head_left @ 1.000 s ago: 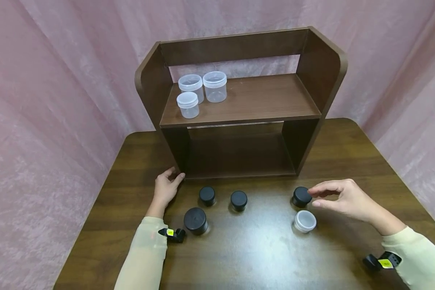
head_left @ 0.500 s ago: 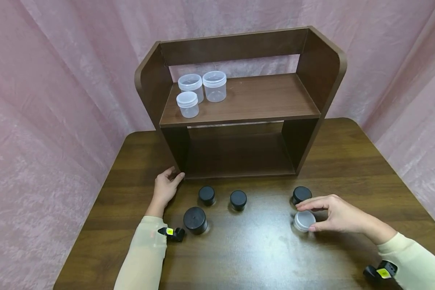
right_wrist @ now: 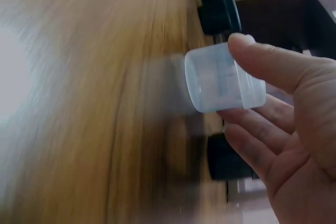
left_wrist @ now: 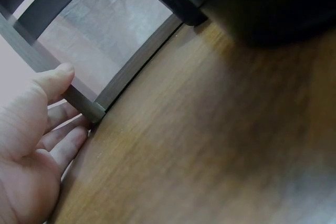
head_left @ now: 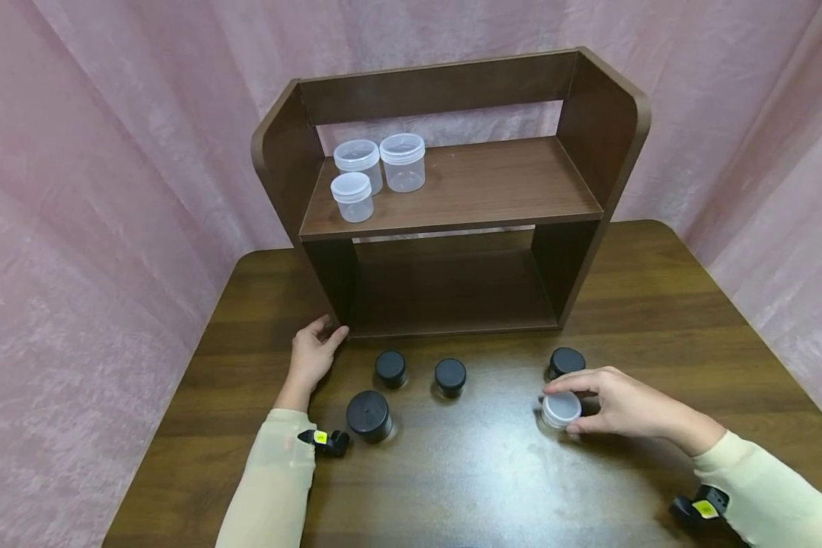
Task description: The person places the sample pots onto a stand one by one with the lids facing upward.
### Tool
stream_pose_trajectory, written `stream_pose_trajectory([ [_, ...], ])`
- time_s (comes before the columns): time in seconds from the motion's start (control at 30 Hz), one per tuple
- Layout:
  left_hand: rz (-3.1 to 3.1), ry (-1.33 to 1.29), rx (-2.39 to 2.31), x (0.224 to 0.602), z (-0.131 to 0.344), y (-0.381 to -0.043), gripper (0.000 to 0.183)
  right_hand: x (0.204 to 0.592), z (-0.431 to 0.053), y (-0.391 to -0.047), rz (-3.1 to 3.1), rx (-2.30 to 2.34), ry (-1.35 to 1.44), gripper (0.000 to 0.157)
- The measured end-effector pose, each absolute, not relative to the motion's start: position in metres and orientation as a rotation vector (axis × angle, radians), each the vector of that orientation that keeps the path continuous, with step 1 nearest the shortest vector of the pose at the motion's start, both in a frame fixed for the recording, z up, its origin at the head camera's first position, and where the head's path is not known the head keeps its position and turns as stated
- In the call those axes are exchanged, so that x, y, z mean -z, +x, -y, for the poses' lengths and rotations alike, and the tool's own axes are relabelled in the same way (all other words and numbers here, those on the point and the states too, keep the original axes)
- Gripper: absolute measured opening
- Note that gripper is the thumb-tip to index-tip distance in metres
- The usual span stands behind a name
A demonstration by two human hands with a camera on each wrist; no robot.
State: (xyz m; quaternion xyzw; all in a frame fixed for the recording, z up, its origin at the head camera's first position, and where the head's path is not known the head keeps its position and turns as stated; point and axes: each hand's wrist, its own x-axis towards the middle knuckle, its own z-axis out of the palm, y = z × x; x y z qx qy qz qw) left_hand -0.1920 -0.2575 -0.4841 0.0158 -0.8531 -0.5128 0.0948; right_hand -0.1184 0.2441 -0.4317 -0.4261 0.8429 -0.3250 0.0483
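In the head view, my right hand grips a small clear plastic jar with a white lid, thumb on the near side and fingers on the far side. The right wrist view shows the clear jar upright between thumb and fingertips, close over the table. Just behind it stands a small black-lidded jar. My left hand holds the lower left corner of the brown wooden shelf. In the left wrist view its thumb lies against the side panel's edge, with the fingers on the panel's outer side.
Three clear jars with white lids stand at the left of the upper shelf board. On the table in front of the shelf are two small black-lidded jars and a bigger one. A pink curtain hangs behind.
My right hand has come from beside the black-lidded jar at the right to the clear jar, gripped it and shifted it a little left. My left hand stays at the shelf corner.
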Motion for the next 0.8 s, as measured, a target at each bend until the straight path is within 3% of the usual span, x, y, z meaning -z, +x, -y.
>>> stream_pose_trajectory([
  [0.8,2.528,0.078,1.535,0.483,0.258,-0.192,0.062,0.436,-0.172,-0.142,-2.716,0.874,-1.464,0.046],
])
